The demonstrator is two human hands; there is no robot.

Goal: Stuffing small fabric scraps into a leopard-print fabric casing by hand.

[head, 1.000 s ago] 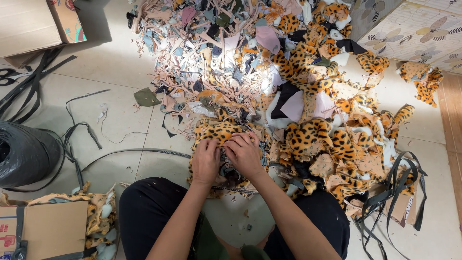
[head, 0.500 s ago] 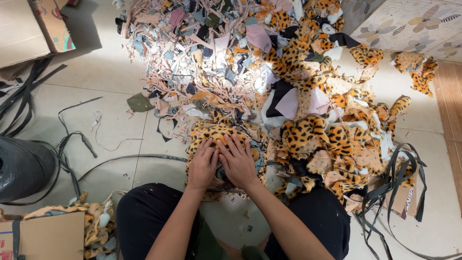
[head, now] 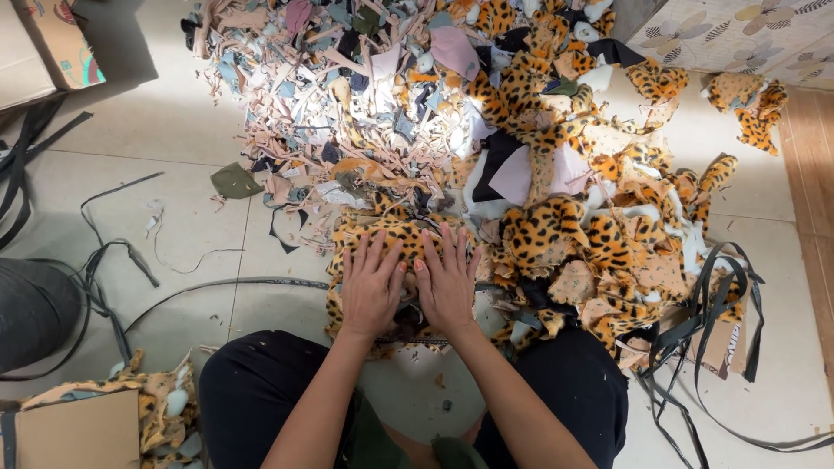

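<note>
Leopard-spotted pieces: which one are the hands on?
The flat leopard-print piece under both palms, nearest the person's knees; the others lie loose in the pile to the right.

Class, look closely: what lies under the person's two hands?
Both the left hand and right hand press flat on a leopard-print fabric piece. A dark object shows between the palms; the hands cover most of it.
</note>
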